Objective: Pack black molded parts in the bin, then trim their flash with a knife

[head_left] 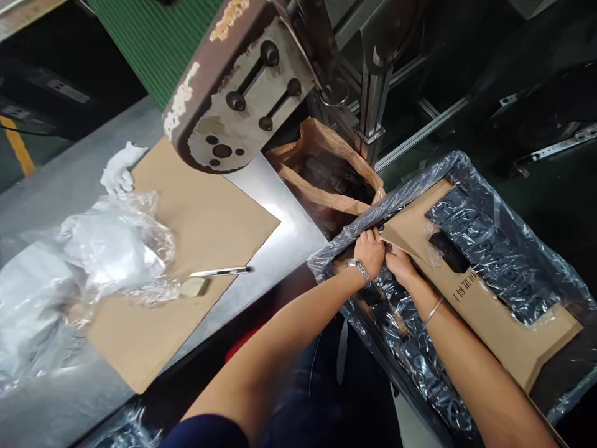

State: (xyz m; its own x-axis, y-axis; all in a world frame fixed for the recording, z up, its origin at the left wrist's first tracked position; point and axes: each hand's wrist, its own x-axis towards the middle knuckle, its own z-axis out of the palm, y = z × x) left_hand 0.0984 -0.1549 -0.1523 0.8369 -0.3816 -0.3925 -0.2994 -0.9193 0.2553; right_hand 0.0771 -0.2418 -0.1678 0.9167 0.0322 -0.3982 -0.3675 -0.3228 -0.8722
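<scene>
My left hand [370,254], with a metal watch on its wrist, is at the near left part of a plastic-lined crate [333,249]. Its fingers are curled; what they hold is hidden. Close beside it, my right hand [400,264] is closed at the corner of a brown cardboard sheet [497,320] with handwriting on it. Dark parts in clear plastic [494,249] show beyond the sheet, with a single black part [449,250] at the sheet's edge. More wrapped dark parts [420,354] lie below my hands.
An open brown paper bag [336,199] with dark items stands behind the crate. On the metal table [289,208] are flat cardboard [209,218], a pen [219,272], a white glove [122,168] and clear plastic bags [114,249]. A worn machine arm [242,93] overhangs the table.
</scene>
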